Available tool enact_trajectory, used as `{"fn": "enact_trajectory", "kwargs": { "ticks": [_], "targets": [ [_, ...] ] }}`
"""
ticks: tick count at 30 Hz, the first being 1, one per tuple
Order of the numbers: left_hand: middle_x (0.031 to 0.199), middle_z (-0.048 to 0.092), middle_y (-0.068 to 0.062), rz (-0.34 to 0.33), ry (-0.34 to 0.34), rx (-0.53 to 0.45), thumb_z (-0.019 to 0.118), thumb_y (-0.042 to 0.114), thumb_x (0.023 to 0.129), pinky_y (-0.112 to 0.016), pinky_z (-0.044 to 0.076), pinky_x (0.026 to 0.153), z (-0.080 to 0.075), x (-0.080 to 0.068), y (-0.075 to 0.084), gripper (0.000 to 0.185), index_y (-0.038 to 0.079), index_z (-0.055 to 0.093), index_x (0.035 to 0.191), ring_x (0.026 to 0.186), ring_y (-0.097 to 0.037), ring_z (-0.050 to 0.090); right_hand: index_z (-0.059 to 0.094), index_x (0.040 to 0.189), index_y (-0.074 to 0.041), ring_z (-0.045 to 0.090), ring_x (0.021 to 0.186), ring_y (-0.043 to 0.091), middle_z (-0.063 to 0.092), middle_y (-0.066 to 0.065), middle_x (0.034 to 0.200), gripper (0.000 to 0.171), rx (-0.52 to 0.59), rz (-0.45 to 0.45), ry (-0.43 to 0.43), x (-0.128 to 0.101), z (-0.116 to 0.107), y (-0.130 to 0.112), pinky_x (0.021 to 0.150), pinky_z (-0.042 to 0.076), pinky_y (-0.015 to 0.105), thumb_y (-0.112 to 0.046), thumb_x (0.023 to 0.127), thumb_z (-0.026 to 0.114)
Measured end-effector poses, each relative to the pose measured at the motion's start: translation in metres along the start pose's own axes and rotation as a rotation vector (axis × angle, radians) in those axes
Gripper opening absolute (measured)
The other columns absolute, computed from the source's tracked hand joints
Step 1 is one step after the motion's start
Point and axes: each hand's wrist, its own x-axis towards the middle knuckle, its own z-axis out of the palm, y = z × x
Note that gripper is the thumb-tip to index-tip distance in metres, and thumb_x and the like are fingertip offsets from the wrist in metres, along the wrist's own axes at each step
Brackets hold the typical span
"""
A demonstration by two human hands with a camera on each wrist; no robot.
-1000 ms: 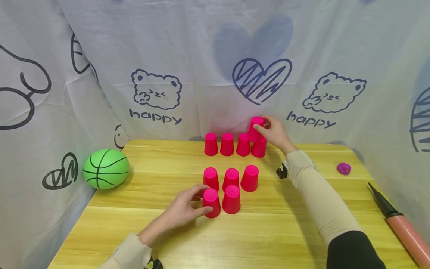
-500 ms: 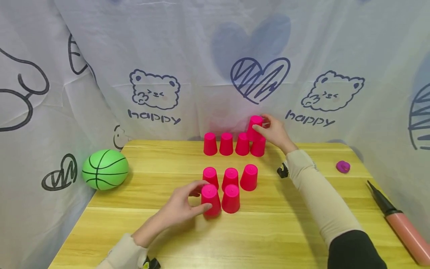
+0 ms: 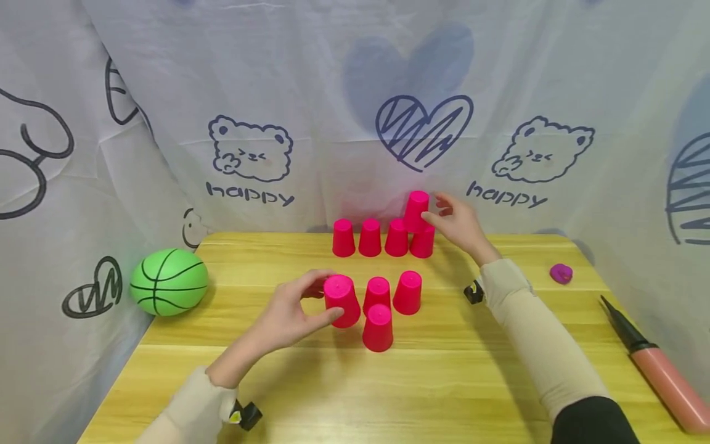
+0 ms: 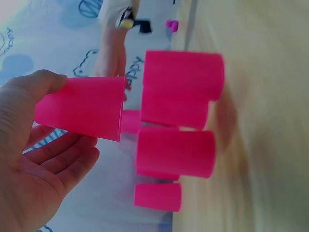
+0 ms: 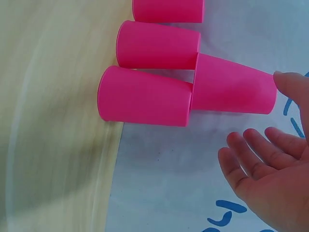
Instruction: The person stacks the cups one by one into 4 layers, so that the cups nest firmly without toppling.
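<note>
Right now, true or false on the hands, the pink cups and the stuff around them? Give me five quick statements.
1. The left hand holds a pink cup lifted off the wooden table. True.
2. The right hand grips the raised cup in the back row. False: its fingers are spread, at most the thumb tip touches that cup.
3. The green ball lies at the table's left edge. True.
4. The raised cup sits on the leftmost cups of the back row. False: it sits on the two rightmost ones.
5. The air pump lies beside the green ball. False: it lies at the table's right edge.
</note>
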Motion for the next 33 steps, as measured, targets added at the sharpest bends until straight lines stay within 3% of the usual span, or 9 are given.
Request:
{"fn": "enact_trajectory", "kwargs": {
  "ticks": [5,13,23,33],
  "targets": [
    [0.121,0.076,-0.003,-0.032,0.034,-0.011,0.087,0.018,0.087,-0.044,0.064,0.094,-0.009,0.019,-0.007,0.056,0.012,0.063,0.138,0.107,-0.02,0.075,0.048,0.154,-0.001,0.061,0.125,0.045,0.059,0.028,0.145,0.068,-0.007,-0.024,0.003,-0.016,-0.004,0.001,0.104,0.055,0.058,-0.033,0.099,0.072],
    [0.129,0.073,-0.006,-0.109,0.017,0.015,0.086,0.023,0.089,-0.045,0.063,0.096,-0.009,0.045,-0.018,0.06,0.011,0.06,0.142,0.108,-0.025,0.074,0.056,0.146,0.001,0.064,0.123,0.042,0.064,0.024,0.14,0.06,-0.027,-0.072,0.02,-0.044,-0.007,0.0,0.102,0.056,0.057,-0.03,0.098,0.074],
    [0.125,0.073,-0.01,-0.098,0.05,-0.008,0.084,0.021,0.09,-0.048,0.062,0.098,-0.008,0.08,-0.032,0.057,0.007,0.06,0.14,0.107,-0.029,0.072,0.065,0.138,-0.007,0.065,0.12,0.035,0.07,0.015,0.132,0.048,-0.064,-0.133,0.01,-0.081,-0.003,-0.021,0.098,0.058,0.056,-0.03,0.097,0.076],
    [0.125,0.073,-0.016,-0.161,0.112,-0.015,0.082,0.022,0.092,-0.049,0.061,0.098,-0.005,0.11,-0.049,0.055,0.006,0.059,0.14,0.11,-0.033,0.071,0.069,0.133,-0.007,0.071,0.11,0.029,0.076,0.011,0.124,0.046,-0.056,-0.244,-0.021,-0.121,0.013,-0.033,0.089,0.061,0.049,-0.025,0.093,0.082]
  ]
}}
